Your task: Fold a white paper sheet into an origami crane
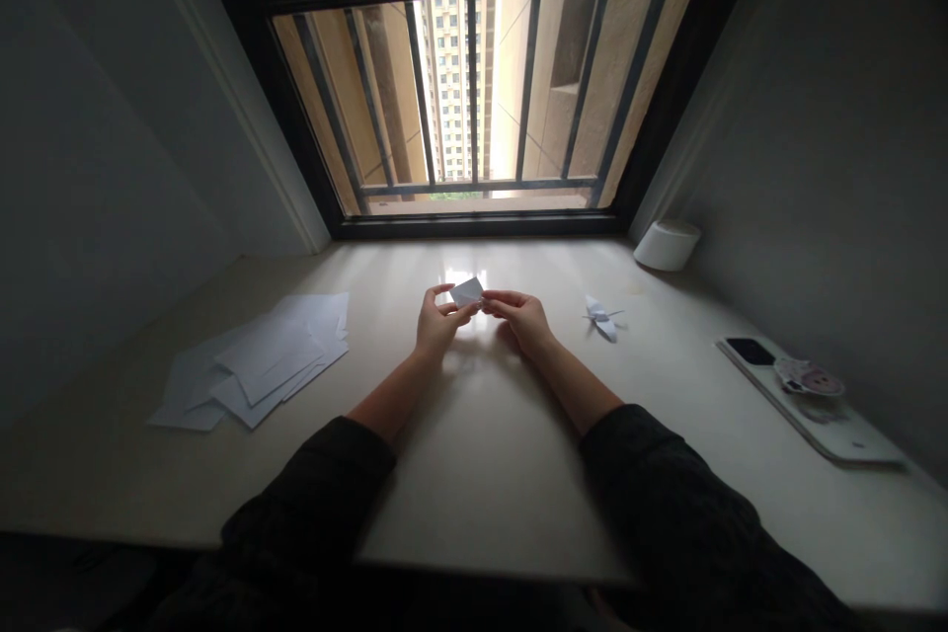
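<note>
Between my two hands a small folded piece of white paper [466,292] is held up above the pale tabletop. My left hand [439,321] grips its left side and lower edge, with the thumb along the bottom. At its right corner, the fingertips of my right hand [519,312] pinch the paper. To the right of my hands lies a folded white paper crane [601,319], touched by neither hand. Fine folds in the held paper are too small to make out.
A spread stack of white paper sheets [271,355] lies at the left. On the right are a phone [815,405] with a round grip on its back and a white cylindrical object [667,245] by the wall. Behind the tabletop [474,474] stands a barred window [474,99].
</note>
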Tool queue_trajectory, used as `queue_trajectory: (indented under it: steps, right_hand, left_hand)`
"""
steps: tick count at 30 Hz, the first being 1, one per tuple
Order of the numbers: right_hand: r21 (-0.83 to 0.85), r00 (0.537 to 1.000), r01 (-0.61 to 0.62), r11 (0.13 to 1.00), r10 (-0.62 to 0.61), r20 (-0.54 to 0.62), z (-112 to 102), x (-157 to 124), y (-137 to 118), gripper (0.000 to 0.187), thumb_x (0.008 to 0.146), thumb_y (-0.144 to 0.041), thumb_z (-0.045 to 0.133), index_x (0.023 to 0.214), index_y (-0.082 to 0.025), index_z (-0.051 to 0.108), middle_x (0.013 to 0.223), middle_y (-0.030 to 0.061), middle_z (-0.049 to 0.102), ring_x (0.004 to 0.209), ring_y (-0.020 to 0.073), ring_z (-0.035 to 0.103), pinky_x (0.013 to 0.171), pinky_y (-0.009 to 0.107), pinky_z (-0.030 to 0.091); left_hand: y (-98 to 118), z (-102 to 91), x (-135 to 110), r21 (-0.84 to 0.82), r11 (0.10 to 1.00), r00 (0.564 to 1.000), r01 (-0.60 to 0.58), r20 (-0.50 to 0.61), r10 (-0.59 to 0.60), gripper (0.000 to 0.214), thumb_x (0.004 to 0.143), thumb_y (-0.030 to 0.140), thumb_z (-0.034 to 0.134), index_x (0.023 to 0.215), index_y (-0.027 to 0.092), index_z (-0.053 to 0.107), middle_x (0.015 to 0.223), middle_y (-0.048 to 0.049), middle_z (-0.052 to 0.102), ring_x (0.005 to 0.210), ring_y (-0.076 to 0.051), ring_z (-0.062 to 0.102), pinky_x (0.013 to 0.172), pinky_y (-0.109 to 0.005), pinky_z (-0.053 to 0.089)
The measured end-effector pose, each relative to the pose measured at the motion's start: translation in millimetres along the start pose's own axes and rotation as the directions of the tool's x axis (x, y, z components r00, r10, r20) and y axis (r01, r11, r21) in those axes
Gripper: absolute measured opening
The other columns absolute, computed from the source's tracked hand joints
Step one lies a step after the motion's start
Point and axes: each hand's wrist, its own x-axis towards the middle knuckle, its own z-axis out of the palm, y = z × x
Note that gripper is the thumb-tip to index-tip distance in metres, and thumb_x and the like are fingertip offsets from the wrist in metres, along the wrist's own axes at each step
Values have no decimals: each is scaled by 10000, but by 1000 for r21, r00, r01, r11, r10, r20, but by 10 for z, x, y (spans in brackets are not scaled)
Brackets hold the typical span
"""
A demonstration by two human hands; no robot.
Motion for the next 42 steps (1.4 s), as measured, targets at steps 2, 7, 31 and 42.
queue_trajectory:
  steps: [2,7,31,42]
  right_hand:
    - [-4,1000,9,1000,-9,12,14,-16,-15,285,548,-334,778,796,-197,746,684,44,716,650,165,638,703,318,459]
    - [-39,1000,12,999,-12,5,21,-15,-21,268,550,-331,764,784,-201,746,690,45,719,643,168,640,685,312,454]
    - [-16,996,31,999,-29,81,5,21,11,598,494,-351,831,1029,-205,607,810,34,699,741,177,655,696,299,486]
    - [-8,1000,-9,1000,9,29,-3,37,14,547,473,-339,829,968,-200,644,615,-41,602,575,129,566,602,280,439]
  left_hand:
    - [3,-4,1,6,1000,1000,-8,-21,8,702,531,322,842,1101,147,470,771,-86,689,731,-197,675,750,-359,528]
    - [15,-4,16,-15,999,998,32,-46,-32,654,524,288,848,1043,132,484,744,-83,689,696,-190,676,742,-352,528]
    - [-23,-10,47,-102,993,998,52,36,-49,447,595,331,796,946,122,613,766,-87,714,727,-177,668,774,-343,521]
    - [-1,26,25,12,995,993,-101,59,100,456,635,360,754,1018,141,637,742,-83,718,710,-190,664,712,-323,522]
